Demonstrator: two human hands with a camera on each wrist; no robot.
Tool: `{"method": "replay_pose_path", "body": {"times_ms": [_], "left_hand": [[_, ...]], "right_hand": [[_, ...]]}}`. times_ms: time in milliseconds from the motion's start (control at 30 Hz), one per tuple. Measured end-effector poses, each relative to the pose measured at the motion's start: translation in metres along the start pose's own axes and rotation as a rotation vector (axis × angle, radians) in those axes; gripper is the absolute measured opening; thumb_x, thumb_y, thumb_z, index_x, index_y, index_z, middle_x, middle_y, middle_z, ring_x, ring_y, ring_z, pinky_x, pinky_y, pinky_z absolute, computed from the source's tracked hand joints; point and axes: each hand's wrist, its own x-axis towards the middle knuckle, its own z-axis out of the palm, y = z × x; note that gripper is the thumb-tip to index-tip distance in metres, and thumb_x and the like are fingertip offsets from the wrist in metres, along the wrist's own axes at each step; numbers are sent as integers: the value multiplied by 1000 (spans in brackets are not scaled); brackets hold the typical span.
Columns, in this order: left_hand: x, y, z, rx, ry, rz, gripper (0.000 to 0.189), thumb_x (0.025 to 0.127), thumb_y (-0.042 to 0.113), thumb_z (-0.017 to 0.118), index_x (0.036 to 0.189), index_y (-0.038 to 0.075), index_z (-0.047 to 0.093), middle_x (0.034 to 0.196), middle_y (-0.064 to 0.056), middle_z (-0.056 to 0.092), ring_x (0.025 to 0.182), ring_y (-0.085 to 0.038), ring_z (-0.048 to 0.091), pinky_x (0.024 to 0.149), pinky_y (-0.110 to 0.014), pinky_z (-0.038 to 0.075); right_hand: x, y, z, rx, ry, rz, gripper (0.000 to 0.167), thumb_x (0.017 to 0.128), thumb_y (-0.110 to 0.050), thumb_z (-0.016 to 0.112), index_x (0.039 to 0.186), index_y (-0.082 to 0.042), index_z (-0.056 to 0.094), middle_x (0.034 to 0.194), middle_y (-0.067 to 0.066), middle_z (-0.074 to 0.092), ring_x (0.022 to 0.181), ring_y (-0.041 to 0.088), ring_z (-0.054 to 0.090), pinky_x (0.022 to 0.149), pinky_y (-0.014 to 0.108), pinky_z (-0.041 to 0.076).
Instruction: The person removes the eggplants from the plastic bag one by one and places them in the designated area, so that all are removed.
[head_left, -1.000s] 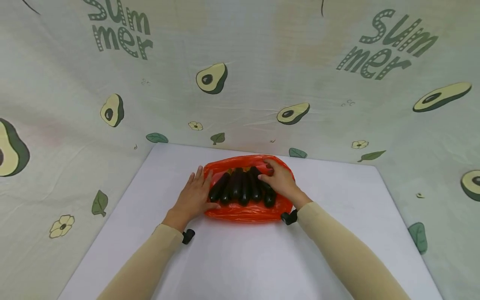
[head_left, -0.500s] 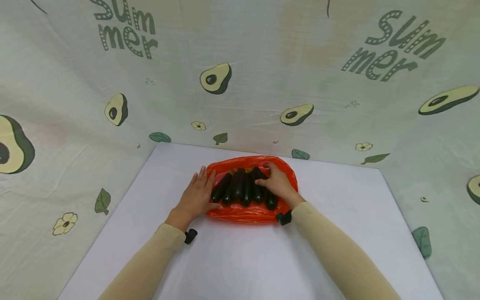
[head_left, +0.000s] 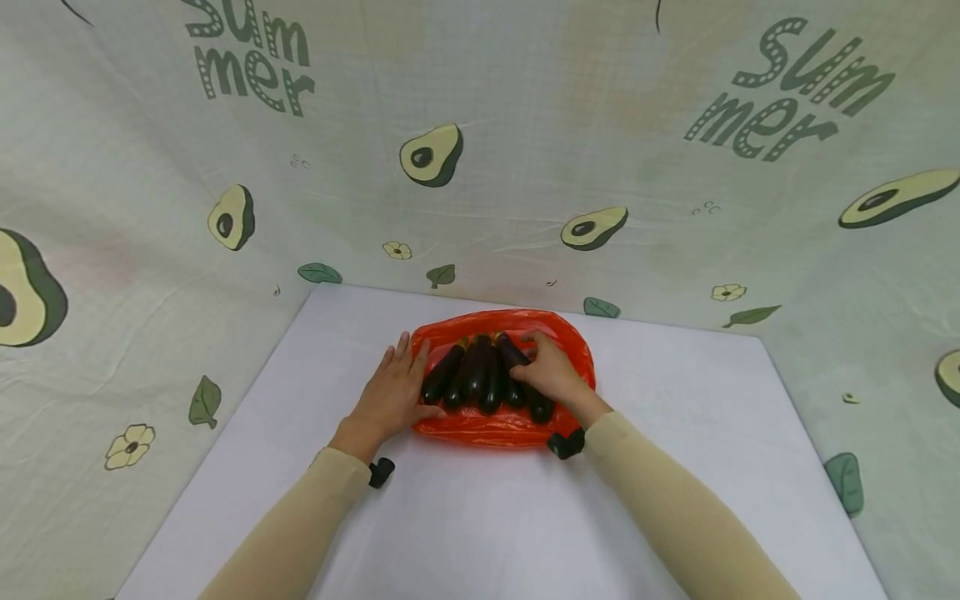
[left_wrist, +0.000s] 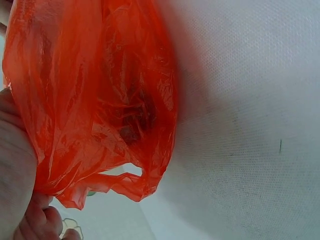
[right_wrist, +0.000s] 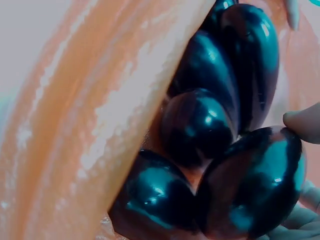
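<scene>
Several glossy dark eggplants [head_left: 474, 377] lie side by side in an open red plastic bag [head_left: 487, 432] in the head view. My left hand [head_left: 386, 396] rests against the bag's left side, its fingers straight and spread and the thumb along the near edge. In the left wrist view, the palm lies along the red plastic [left_wrist: 75, 100]. My right hand [head_left: 561, 375] reaches over the bag's right side and grips the rightmost eggplant [head_left: 512, 352]. The right wrist view has the thumb [right_wrist: 305, 124] on that eggplant's upper end, with fingers at its far side.
The bag sits on a white-covered table [head_left: 480, 517], towards its back. Behind and on both sides hangs a pale cloth [head_left: 510, 150] printed with avocados and lettering. A bag handle [left_wrist: 125, 187] hangs loose by the left hand.
The rightmost eggplant's far end has shifted a little left, and my right hand has turned slightly with it. My left hand stays at the bag's left side.
</scene>
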Motion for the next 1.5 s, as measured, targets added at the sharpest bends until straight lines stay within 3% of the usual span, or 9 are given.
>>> {"method": "replay_pose_path", "body": {"times_ms": [600, 967, 1267, 1500], "left_hand": [[-2, 0, -2, -23, -7, -23, 124, 82, 58, 85, 168, 0, 16, 174, -25, 16, 165, -39, 0, 133, -54, 11], [-2, 0, -1, -29, 2, -8, 124, 82, 58, 85, 167, -2, 18, 173, -28, 19, 164, -41, 3, 132, -55, 12], [-3, 1, -3, -53, -4, -14, 123, 83, 56, 86, 167, -2, 17, 173, -28, 18, 164, -41, 3, 132, -55, 12], [-4, 3, -5, -55, -9, -16, 122, 83, 55, 86, 167, -2, 18, 172, -28, 20, 164, -42, 4, 131, -56, 14]], "right_hand": [[-17, 5, -7, 195, -77, -79, 53, 96, -13, 75, 144, -8, 53, 137, 18, 58, 124, 37, 57, 102, 52, 59], [-26, 9, -15, 220, 27, -116, 69, 98, -24, 77, 158, -19, 42, 151, 15, 57, 128, 36, 61, 106, 52, 57], [-34, 13, -21, 320, 62, -189, 77, 100, -21, 75, 164, -32, 33, 156, 17, 53, 127, 40, 66, 91, 51, 64], [-42, 15, -32, 284, 91, -202, 78, 102, -20, 72, 166, -32, 30, 156, 20, 52, 128, 41, 66, 93, 50, 63]]}}
